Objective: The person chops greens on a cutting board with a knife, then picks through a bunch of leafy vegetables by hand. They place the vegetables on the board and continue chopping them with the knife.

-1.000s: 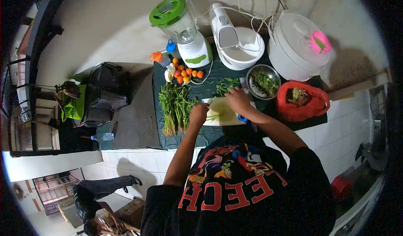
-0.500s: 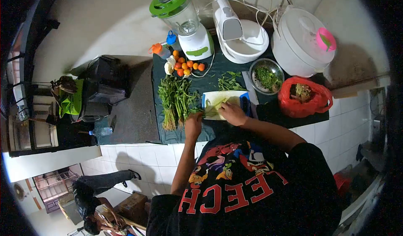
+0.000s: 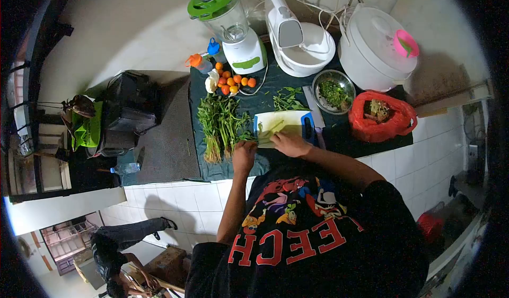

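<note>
My left hand (image 3: 244,154) is closed at the near left corner of the cutting board (image 3: 303,118), on a leafy green stem (image 3: 246,137) that shows just beyond its fingertips. Over the board's near edge, my right hand (image 3: 289,143) has its fingers pinched together; what they hold is hidden. Pale green cut stems (image 3: 275,127) lie on the board just past the right fingertips. Left of my left hand rests a bunch of leafy greens (image 3: 220,123) with its pale root ends toward me. Loose plucked leaves (image 3: 288,98) lie beyond the board.
Behind stand a blender (image 3: 241,51), a white stand mixer (image 3: 302,54) and a large white lidded tub (image 3: 374,46). A metal bowl (image 3: 333,92) of chopped greens and a red plastic bag (image 3: 379,120) sit right. Small orange-red fruits (image 3: 233,81) lie back left. Another person (image 3: 114,250) works lower left.
My right hand has drawn slightly toward me and left, to the board's near edge. My left hand stays closed by the board's corner. The whole view has shifted a little.
</note>
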The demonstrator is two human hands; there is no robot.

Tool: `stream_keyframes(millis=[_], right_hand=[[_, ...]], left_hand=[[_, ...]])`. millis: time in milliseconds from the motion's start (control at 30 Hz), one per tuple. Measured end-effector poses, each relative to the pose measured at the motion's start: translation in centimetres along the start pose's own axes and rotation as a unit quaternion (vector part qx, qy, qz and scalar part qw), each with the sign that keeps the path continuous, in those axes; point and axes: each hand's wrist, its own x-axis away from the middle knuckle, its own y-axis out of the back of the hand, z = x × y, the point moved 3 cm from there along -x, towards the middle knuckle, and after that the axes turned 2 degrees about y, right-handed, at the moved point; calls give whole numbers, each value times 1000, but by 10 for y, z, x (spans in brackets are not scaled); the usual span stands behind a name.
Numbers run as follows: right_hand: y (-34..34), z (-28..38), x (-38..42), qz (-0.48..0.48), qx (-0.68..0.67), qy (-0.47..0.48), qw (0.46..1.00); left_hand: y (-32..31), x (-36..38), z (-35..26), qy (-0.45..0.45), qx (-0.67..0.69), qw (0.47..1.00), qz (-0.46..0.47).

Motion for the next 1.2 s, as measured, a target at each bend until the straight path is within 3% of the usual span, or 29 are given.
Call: stream_keyframes(millis=[67,167,200,233,300,333,367,400,433,500,533,567,633,833,900,1033,1100,1200], right_hand=[[-3,3,0,19,-86,-111,990],[-28,1,3,-6,-89,-145,985],[-21,3,1,-9,-88,-145,985],[-7,7,0,-20,-110,-131,985],[14,14,-3,-31,-127,-117,985],[21,15,-4,-81,-183,-136,970],[29,14,-4,-130,-236,-154,951],[41,15,-5,-93,-272,-219,932],[45,16,-7,-92,-266,-221,934],[49,18,-5,-113,-400,-304,857],[56,21,-6,-134,-392,-294,862],[61,24,-7,-134,-388,-296,863],[73,30,-12,-85,-426,-302,849],[98,33,-16,-95,-410,-264,868],[92,30,-11,-104,-408,-305,854],[81,31,-9,-112,-471,-312,817],[75,30,-16,-52,-493,-303,814],[78,32,-27,-55,-476,-269,836]], left_hand=[[2,4,1,-13,33,999,4],[14,10,-8,2,29,999,33],[16,12,-4,-60,63,996,-5],[23,11,-7,-63,63,996,-5],[46,11,-20,-121,24,986,-110],[60,11,-30,-123,28,985,-113],[75,10,-37,-75,52,988,-122],[86,9,-40,-25,77,988,-128],[95,4,-41,-28,82,988,-129],[86,-3,-34,100,146,974,139],[76,-5,-34,35,230,962,144],[66,-6,-36,32,233,961,146],[46,-7,-50,90,487,854,161],[32,-15,-67,58,495,848,181],[27,-12,-67,151,580,775,200],[24,-15,-56,162,606,748,215],[25,-15,-54,161,610,748,206],[27,-15,-46,177,604,757,175]])
